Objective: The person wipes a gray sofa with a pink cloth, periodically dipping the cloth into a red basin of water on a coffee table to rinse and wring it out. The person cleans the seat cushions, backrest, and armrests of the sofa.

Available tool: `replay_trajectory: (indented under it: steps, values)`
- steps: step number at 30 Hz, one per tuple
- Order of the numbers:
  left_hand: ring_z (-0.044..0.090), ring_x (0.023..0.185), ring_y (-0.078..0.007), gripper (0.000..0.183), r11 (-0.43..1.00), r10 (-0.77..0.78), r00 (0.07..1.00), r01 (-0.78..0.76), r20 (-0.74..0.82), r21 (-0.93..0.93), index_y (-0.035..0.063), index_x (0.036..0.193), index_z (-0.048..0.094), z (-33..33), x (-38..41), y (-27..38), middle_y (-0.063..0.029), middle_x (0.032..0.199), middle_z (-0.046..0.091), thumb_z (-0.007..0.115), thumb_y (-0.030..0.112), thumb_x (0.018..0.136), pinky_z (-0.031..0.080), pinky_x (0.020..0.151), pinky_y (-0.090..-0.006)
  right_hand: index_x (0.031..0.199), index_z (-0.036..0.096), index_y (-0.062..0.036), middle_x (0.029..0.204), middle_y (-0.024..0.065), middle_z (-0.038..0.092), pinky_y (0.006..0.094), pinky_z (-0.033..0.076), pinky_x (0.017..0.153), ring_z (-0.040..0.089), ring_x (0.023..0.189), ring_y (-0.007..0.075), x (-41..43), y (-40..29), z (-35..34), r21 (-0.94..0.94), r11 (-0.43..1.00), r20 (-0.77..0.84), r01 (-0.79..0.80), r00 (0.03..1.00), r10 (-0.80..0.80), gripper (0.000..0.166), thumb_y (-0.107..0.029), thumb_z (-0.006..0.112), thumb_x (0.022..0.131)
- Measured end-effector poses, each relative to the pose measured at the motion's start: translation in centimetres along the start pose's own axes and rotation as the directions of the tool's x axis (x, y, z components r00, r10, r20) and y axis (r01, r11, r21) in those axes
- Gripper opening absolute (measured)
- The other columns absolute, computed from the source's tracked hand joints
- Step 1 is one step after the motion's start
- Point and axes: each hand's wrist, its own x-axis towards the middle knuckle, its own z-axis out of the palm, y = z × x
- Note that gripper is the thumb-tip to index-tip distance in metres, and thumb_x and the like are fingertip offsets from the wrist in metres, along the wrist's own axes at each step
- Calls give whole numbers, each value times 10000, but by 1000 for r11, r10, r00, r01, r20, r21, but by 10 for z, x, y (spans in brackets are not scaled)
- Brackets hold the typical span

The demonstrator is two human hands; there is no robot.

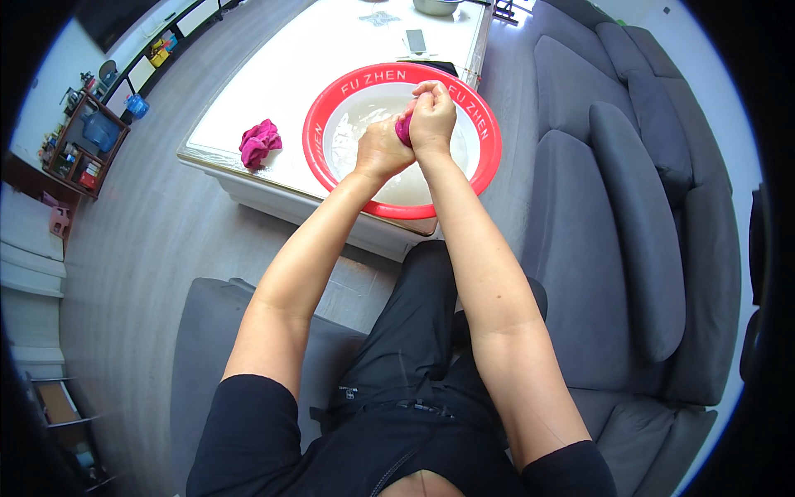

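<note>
Above a red-rimmed basin (317,155) of cloudy water, my left hand (382,146) and my right hand (434,121) are pressed together. Both are closed around a magenta cloth (404,129), of which only a small part shows between them; the rest is hidden by the fingers. The hands look wet. A second magenta cloth (259,143) lies crumpled on the white table (248,93), to the left of the basin near the table's front edge.
Behind the basin lie a phone (416,41) and a dark flat object (442,66). A metal bowl (436,6) stands at the table's far end. A grey sofa (577,248) runs along the right, and a grey padded seat (205,348) is at the lower left.
</note>
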Motion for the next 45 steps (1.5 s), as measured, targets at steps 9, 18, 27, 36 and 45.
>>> replay_trajectory:
  steps: [9,18,27,36,45]
  values:
    - [662,886,-332,646,999,19,994,-14,-108,48,89,1105,564,2,7,-16,-180,972,671,857,350,592,521,751,-411,1417,351,-74,1226,244,568,440,379,1020,549,1142,375,0,-16,-54,-749,609,383,260,920,79,852,-558,624,772]
    - [602,1036,-175,616,677,215,971,-72,103,-733,33,1209,557,-131,15,79,-93,1125,612,845,195,688,525,859,-308,1321,512,-58,1265,146,566,356,437,997,540,1179,226,22,-149,-65,-3,995,759,-99,648,67,584,-399,641,865]
    - [633,786,-133,520,991,-76,997,75,-11,-109,73,1033,671,-87,9,-51,-14,821,671,893,228,589,515,712,-297,1061,701,-167,1208,118,616,403,430,989,569,1139,304,-32,-64,-86,-792,358,476,495,867,-146,313,-246,696,759]
    - [638,650,-124,502,932,-206,791,338,576,-129,57,1043,601,-102,-24,48,-36,804,639,867,173,634,515,548,-251,1221,596,-57,1240,142,592,348,462,964,593,1101,258,-25,-95,-81,-372,901,680,222,726,102,636,-363,798,701]
    - [617,774,-125,396,853,-84,869,315,487,-417,5,1123,513,-169,-60,62,-102,906,664,723,88,798,499,661,-242,1165,593,-23,1070,127,640,293,537,826,637,974,186,-38,-132,-99,-105,977,645,-183,736,207,489,-225,778,760]
